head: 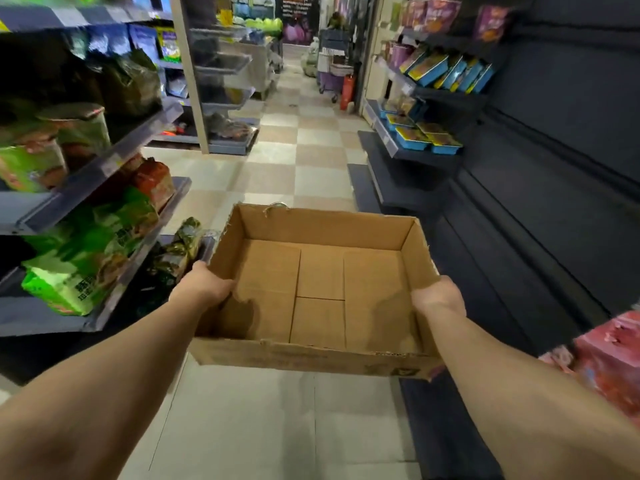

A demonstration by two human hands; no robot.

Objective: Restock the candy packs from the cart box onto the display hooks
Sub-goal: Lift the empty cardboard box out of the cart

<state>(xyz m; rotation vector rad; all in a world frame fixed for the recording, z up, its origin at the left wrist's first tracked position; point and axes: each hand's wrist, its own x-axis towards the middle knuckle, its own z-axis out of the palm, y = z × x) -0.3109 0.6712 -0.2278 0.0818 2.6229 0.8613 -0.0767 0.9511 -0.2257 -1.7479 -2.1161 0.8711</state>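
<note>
Shelves (104,161) are lining a tiled aisle; an empty cardboard box (318,289), lower centre, is being gripped at its side walls by the left hand (204,285) and right hand (438,294), fingers curled over the rims. Restocking is judged finished, and carrying the box away is being called for next.

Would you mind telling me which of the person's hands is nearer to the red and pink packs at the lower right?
The right hand, gripping the cardboard box's right wall, on the packs' side. The left hand grips the opposite wall, farther away.
</note>
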